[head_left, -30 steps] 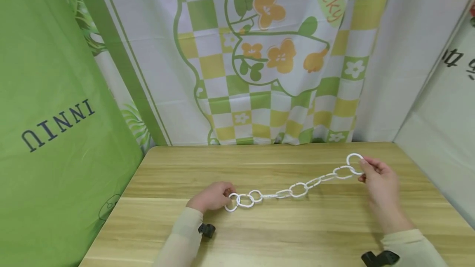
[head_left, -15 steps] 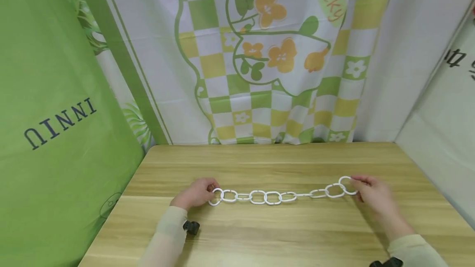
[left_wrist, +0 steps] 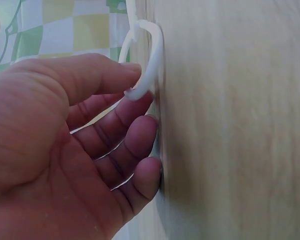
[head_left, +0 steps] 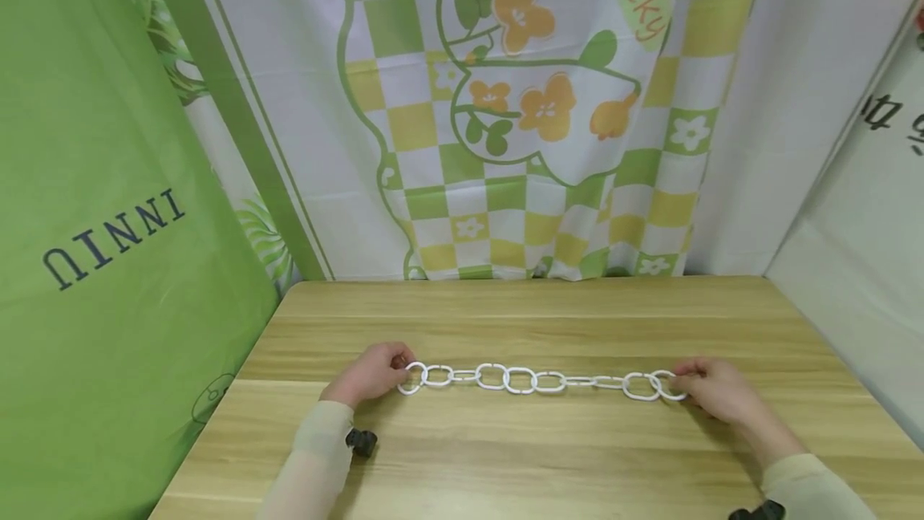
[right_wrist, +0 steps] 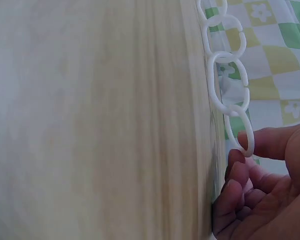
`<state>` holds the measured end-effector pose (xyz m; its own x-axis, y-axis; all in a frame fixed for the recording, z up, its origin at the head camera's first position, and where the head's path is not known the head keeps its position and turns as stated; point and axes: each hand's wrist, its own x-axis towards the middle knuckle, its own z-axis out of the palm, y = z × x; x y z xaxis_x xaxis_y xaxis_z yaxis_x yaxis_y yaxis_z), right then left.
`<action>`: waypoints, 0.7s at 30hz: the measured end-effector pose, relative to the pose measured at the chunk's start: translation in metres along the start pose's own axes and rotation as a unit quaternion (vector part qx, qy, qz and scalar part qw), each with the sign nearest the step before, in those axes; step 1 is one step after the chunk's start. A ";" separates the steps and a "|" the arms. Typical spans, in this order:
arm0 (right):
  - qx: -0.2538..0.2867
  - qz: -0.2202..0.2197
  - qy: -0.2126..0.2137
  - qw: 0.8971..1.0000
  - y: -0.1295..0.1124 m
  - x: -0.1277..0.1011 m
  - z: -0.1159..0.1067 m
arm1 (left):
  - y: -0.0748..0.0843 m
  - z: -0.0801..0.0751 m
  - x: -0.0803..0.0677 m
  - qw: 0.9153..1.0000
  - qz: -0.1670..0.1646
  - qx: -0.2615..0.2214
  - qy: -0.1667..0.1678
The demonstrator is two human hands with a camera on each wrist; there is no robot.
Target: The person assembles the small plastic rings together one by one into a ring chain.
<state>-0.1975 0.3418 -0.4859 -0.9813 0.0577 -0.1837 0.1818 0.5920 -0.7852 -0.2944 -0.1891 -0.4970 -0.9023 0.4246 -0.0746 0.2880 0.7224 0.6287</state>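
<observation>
A white chain of several oval plastic links (head_left: 580,381) stretches nearly straight from side to side, low over the wooden table. My left hand (head_left: 371,374) pinches its left end link between thumb and index finger. In the left wrist view that end link (left_wrist: 155,55) stands on edge at the thumb tip, and the other fingers curl loosely below. At the other end, my right hand (head_left: 715,392) pinches the last link. The right wrist view shows this link (right_wrist: 250,135) between thumb and fingers, with small gaps visible in some neighbouring links.
The wooden table (head_left: 520,456) ends at a straight back edge before a green, white and yellow checked curtain (head_left: 505,199). A green cloth (head_left: 108,359) hangs at the left, a white one (head_left: 859,263) at the right. Black devices (head_left: 362,443) sit on both wrists.
My left hand has moved left and slightly back with its end link. My right hand has come down toward the table, so the slanting chain now lies level and straighter.
</observation>
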 end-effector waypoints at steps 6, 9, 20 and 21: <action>-0.006 0.004 -0.009 1.000 0.001 0.001 -0.003 | -0.001 -0.003 0.000 1.000 -0.020 -0.012 -0.002; -0.011 0.005 -0.010 1.000 0.002 0.001 -0.006 | -0.001 -0.003 0.000 1.000 -0.024 -0.013 -0.001; -0.073 -0.061 0.030 0.995 -0.016 -0.004 0.000 | 0.002 -0.011 -0.008 0.999 -0.033 0.000 0.032; -0.083 -0.071 0.037 0.993 -0.021 -0.003 0.001 | 0.003 -0.012 -0.009 0.999 -0.031 0.001 0.040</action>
<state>-0.1981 0.3286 -0.4692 -0.9994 0.0202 -0.0288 0.0345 0.7219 -0.6912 -0.2893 -0.1970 -0.4848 -0.9411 0.3341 -0.0520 0.2307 0.7471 0.6234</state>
